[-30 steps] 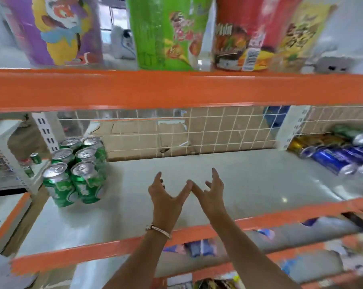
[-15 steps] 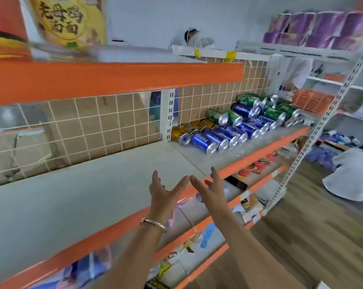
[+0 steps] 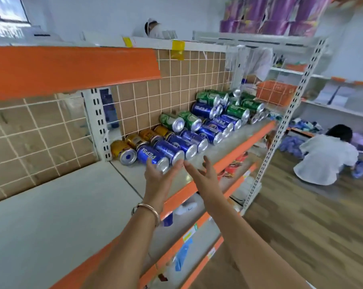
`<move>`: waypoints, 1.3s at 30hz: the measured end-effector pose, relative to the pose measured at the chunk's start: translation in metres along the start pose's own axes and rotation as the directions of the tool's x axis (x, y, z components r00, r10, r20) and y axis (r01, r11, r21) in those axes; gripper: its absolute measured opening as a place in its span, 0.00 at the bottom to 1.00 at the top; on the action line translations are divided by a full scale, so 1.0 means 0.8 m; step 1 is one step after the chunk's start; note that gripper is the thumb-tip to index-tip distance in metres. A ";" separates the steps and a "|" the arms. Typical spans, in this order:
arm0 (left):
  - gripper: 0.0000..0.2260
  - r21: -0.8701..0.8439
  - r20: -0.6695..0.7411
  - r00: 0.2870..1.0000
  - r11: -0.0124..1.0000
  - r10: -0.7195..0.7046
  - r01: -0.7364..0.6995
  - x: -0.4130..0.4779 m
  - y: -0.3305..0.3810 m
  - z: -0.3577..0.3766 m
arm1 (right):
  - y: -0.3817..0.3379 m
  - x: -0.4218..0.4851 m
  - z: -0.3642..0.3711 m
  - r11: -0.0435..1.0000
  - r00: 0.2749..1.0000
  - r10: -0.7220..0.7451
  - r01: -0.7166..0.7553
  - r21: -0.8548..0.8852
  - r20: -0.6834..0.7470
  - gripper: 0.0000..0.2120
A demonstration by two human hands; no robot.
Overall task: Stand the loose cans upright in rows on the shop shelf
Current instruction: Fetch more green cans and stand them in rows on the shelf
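Head view: loose cans [image 3: 197, 130] lie on their sides in a heap at the right end of the shelf [image 3: 51, 205], gold at the back, blue in front, green on top. Left grip [image 3: 159, 180] is spread & empty, fingertips at the nearest blue can [image 3: 152, 158]. Right grip [image 3: 203, 174] is also spread & empty, just beside it. Best to take front cans first, round the body, so the heap doesn't roll, then stand them on the bare shelf to the left.

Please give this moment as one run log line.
phase: reach | left hand: open, by nearest blue can | right hand: open, empty | cans: lying on shelf
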State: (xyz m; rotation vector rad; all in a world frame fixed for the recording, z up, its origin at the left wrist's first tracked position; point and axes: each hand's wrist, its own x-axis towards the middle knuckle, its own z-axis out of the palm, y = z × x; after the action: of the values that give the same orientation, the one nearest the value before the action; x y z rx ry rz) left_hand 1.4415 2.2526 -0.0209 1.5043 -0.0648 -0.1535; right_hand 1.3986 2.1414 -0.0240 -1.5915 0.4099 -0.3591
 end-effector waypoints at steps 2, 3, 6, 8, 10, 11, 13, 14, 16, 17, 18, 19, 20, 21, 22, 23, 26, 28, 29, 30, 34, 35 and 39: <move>0.42 -0.018 -0.018 1.000 1.000 -0.015 0.015 0.039 0.006 0.027 | -0.004 0.039 -0.008 1.000 1.000 -0.003 0.003 -0.005 0.011 0.43; 0.42 0.010 -0.035 0.999 1.000 -0.021 0.021 0.056 0.010 0.040 | -0.006 0.058 -0.012 1.000 1.000 -0.001 0.001 0.003 0.021 0.44; 0.39 0.017 -0.039 0.999 1.000 0.005 -0.004 0.108 0.019 0.073 | -0.015 0.112 -0.026 0.999 0.999 -0.016 0.014 0.034 0.047 0.40; 0.38 0.011 -0.036 0.999 1.000 0.000 0.001 0.135 0.020 0.088 | -0.014 0.142 -0.034 0.999 0.998 -0.014 0.011 0.043 0.065 0.35; 0.38 0.038 -0.045 0.999 0.999 -0.019 0.020 0.155 0.018 0.096 | -0.010 0.165 -0.038 0.999 0.996 0.008 -0.011 0.042 0.086 0.38; 0.38 0.036 -0.058 0.998 0.999 -0.032 0.034 0.165 0.017 0.098 | -0.009 0.176 -0.039 0.999 0.995 0.014 -0.017 0.040 0.096 0.38; 0.37 0.017 -0.084 0.995 0.998 -0.051 0.053 0.189 0.014 0.101 | -0.008 0.204 -0.038 0.999 0.994 0.009 -0.014 0.043 0.111 0.34; 0.37 0.011 -0.099 0.993 0.998 -0.057 0.058 0.202 0.012 0.102 | -0.011 0.217 -0.035 0.999 0.993 0.010 -0.014 0.032 0.116 0.31; 0.40 0.002 -0.146 0.987 0.997 -0.074 0.075 0.228 0.011 0.107 | -0.014 0.244 -0.031 0.999 0.994 0.011 -0.005 -0.053 0.111 0.41; 0.40 0.001 -0.177 0.981 0.996 -0.083 0.085 0.240 0.013 0.110 | -0.017 0.257 -0.031 0.996 0.993 0.018 -0.007 -0.091 0.117 0.45; 0.40 0.004 -0.208 0.974 0.995 -0.093 0.096 0.251 0.016 0.113 | -0.018 0.271 -0.031 0.994 0.992 0.014 0.001 -0.109 0.128 0.46; 0.41 0.006 -0.239 0.965 0.993 -0.109 0.114 0.265 0.019 0.116 | -0.020 0.286 -0.032 0.992 0.989 0.011 0.007 -0.126 0.144 0.43; 0.42 -0.001 -0.259 0.957 0.991 -0.128 0.133 0.278 0.021 0.119 | -0.024 0.300 -0.033 0.988 0.987 0.002 0.022 -0.150 0.160 0.39; 0.42 -0.022 -0.278 0.948 0.988 -0.154 0.155 0.290 0.024 0.121 | -0.026 0.315 -0.035 0.980 0.986 -0.010 0.044 -0.194 0.169 0.36; 0.41 -0.037 -0.287 0.943 0.985 -0.170 0.166 0.304 0.025 0.123 | -0.026 0.334 -0.037 0.965 0.985 -0.034 0.076 -0.249 0.170 0.34; 0.37 -0.043 -0.289 0.942 0.985 -0.173 0.168 0.313 0.029 0.125 | -0.028 0.351 -0.039 0.945 0.985 -0.050 0.101 -0.312 0.168 0.33; 0.25 0.019 -0.337 0.927 0.984 -0.161 0.178 0.345 0.034 0.134 | -0.036 0.399 -0.039 0.873 0.977 -0.067 0.156 -0.463 0.203 0.34; 0.25 0.092 -0.348 0.927 0.979 -0.139 0.181 0.360 0.035 0.144 | -0.041 0.425 -0.036 0.823 0.965 -0.012 0.159 -0.545 0.264 0.36; 0.25 0.146 -0.333 0.934 0.972 -0.129 0.186 0.365 0.033 0.148 | -0.041 0.435 -0.035 0.802 0.957 0.025 0.153 -0.577 0.289 0.37; 0.26 0.208 -0.334 0.938 0.963 -0.093 0.170 0.370 0.027 0.153 | -0.039 0.443 -0.033 0.784 0.950 0.054 0.151 -0.603 0.308 0.38; 0.34 0.472 -0.334 0.942 0.871 0.034 0.136 0.370 0.021 0.170 | -0.020 0.470 -0.027 0.732 0.925 0.116 0.166 -0.661 0.361 0.41; 0.29 0.505 -0.330 0.943 0.851 0.032 0.148 0.371 0.023 0.171 | -0.017 0.475 -0.025 0.722 0.926 0.116 0.170 -0.670 0.360 0.41; 0.28 0.031 -0.488 0.855 0.976 -0.175 0.217 0.399 0.009 0.146 | -0.018 0.493 -0.023 0.788 0.920 0.155 0.104 -0.607 0.360 0.37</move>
State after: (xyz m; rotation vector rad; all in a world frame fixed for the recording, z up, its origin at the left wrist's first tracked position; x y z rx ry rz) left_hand 1.7412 2.0928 -0.0225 1.5949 0.4942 0.0678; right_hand 1.7392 1.9407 -0.0156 -2.2448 0.2405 0.1551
